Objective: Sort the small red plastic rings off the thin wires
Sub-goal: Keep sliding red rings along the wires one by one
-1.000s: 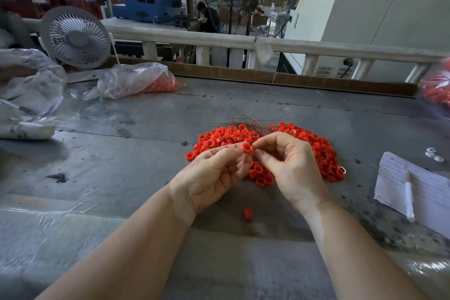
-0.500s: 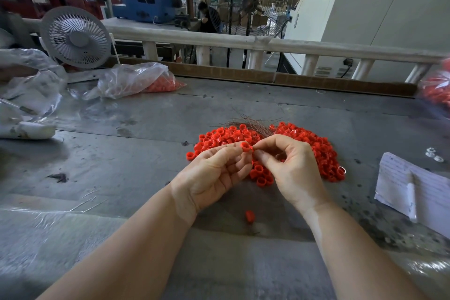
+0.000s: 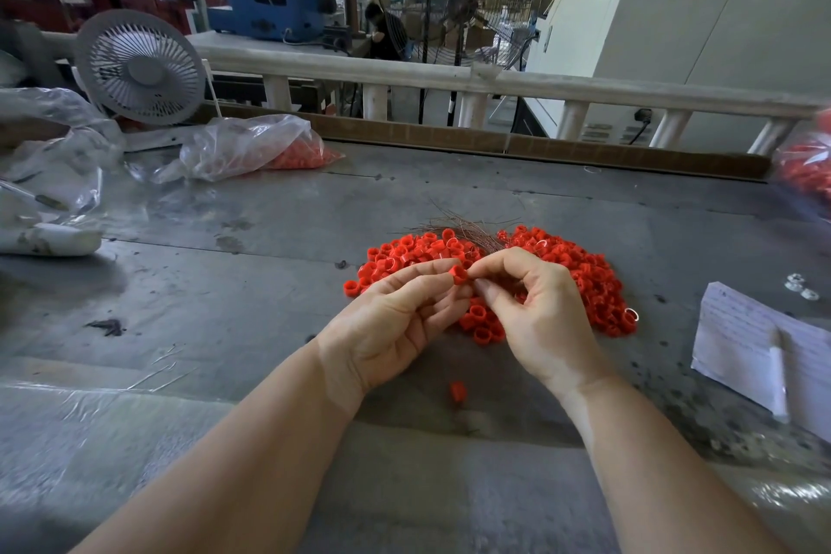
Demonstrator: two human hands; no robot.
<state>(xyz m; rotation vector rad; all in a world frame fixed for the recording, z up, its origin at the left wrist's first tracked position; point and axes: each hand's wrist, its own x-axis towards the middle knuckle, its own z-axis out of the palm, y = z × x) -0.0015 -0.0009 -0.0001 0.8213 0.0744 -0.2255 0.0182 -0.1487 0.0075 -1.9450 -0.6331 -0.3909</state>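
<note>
A pile of small red plastic rings [image 3: 584,274] lies on the grey table [image 3: 270,247], with a bundle of thin wires [image 3: 467,226] at its far edge. My left hand [image 3: 395,324] and my right hand [image 3: 535,310] meet just above the near side of the pile. Between their fingertips they pinch one red ring [image 3: 459,273]. Whether a wire runs through that ring is too fine to see. A single red ring [image 3: 457,391] lies alone on the table below my hands.
A clear bag of red rings [image 3: 270,146] and crumpled plastic [image 3: 54,157] lie at the back left by a small white fan [image 3: 139,67]. Another bag of red rings [image 3: 807,166] is at the right edge. Paper with a pen [image 3: 764,346] lies at the right.
My hands have stayed in place above the pile, with only small finger movements on the pinched ring. The lone ring below has not moved.
</note>
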